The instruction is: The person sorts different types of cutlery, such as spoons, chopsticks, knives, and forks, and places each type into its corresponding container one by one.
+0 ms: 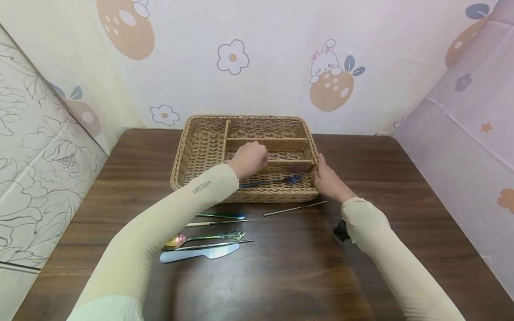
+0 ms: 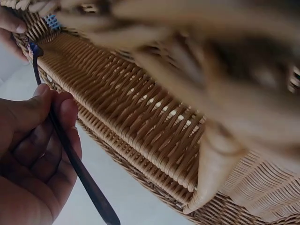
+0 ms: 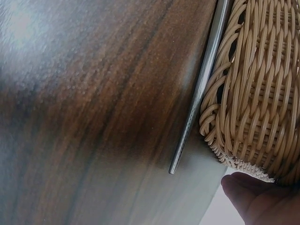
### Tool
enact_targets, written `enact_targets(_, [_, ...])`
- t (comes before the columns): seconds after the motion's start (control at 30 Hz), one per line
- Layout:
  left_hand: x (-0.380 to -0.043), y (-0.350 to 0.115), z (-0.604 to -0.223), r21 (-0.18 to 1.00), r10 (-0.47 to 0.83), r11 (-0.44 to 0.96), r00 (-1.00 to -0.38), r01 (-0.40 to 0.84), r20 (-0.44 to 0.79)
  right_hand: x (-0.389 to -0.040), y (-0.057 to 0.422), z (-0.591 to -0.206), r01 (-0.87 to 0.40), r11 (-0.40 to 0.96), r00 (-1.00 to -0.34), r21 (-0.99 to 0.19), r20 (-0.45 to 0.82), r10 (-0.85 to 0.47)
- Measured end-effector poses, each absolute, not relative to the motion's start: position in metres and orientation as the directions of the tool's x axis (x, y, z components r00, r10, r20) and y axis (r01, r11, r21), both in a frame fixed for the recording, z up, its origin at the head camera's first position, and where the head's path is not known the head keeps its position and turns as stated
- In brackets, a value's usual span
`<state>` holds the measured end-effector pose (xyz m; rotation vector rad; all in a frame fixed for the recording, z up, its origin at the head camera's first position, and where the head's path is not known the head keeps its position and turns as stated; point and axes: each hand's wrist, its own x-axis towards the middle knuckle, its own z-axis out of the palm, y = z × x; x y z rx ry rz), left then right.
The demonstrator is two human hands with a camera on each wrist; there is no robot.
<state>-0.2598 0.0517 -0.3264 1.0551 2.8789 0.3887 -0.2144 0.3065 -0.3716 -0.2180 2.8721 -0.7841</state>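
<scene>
My left hand [image 1: 250, 159] reaches over the wicker basket [image 1: 241, 197]. Its thumb and fingers pinch a slim dark utensil [image 2: 77, 166] with a purple-blue end; too little of that end shows to tell its kind. In the head view the hand covers most of it. A blue fork [image 1: 292, 179] lies in the basket's front compartment, its handle running under my left sleeve. At the basket's right side, my right hand [image 1: 330, 180] rests its fingers along the outer wall. A thin metal rod [image 1: 295, 208] lies on the table just before the basket.
Left of centre on the brown table [image 1: 281, 276] lie a spoon [image 1: 174, 240] with an ornate handle, a pale-handled knife [image 1: 201, 253], a green-blue handle [image 1: 221, 216] and thin sticks [image 1: 218, 223]. Dividers [image 1: 265, 143] split the basket. A patterned cloth [image 1: 265, 89] hangs behind.
</scene>
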Motion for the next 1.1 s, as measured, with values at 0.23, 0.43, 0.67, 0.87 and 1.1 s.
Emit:
enact_targets(0.23, [-0.255,0.056,-0.329,0.193,0.633,0.758,-0.774,0.623,0.012,-0.215,0.306,-0.37,-0.108,0.857,-0.978,-0.503,-0.103,-0.183])
enact_targets(0.43, [-0.252,0.059,-0.333,0.168,0.637,0.759,-0.77,0.63,0.01,-0.214,0.306,-0.37,-0.104,0.856,-0.978,-0.506,-0.105,-0.181])
enact_targets(0.67, [-0.251,0.062,-0.341,0.16,0.647,0.752,-0.762,0.639,0.001,-0.214,0.307,-0.371,-0.1,0.855,-0.978,-0.509,-0.108,-0.179])
enact_targets(0.87, [-0.252,0.063,-0.348,0.136,0.644,0.762,-0.763,0.633,-0.056,-0.215,0.307,-0.373,-0.095,0.858,-0.978,-0.504,-0.113,-0.175])
enact_targets(1.1, [-0.251,0.063,-0.354,0.112,0.636,0.77,-0.768,0.628,-0.074,-0.215,0.308,-0.374,-0.093,0.858,-0.978,-0.505,-0.115,-0.174])
